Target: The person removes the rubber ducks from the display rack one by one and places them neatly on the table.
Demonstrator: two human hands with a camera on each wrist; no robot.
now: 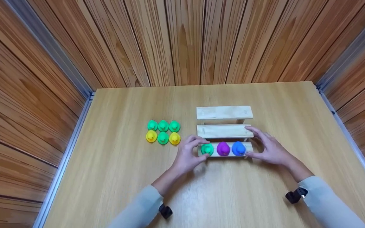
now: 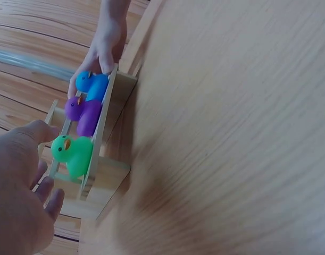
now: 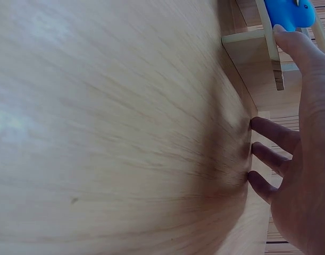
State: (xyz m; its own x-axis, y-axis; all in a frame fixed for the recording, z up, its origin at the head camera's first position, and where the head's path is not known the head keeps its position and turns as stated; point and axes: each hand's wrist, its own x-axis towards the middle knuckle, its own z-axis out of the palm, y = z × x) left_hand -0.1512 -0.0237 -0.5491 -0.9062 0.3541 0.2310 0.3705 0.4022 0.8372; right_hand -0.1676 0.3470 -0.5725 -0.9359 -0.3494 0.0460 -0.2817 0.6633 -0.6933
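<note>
Arching my left hand (image 1: 187,154), loosely spread, around the green duck (image 1: 207,150) at the lowest shelf's (image 1: 249,146) nine o'clock; right hand (image 1: 272,149) wide at three, thumb beside the blue duck (image 1: 239,148). I'd move gently, straight up, sparing the purple duck (image 1: 223,148) between. Front edge is close, toward six; open table (image 1: 233,196) beyond. Six other ducks (image 1: 163,136) crowd my left's ten o'clock.

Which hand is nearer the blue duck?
Right. The right hand is just beside the blue duck; the left hand is by the green duck at the row's other end, past the purple duck.
</note>
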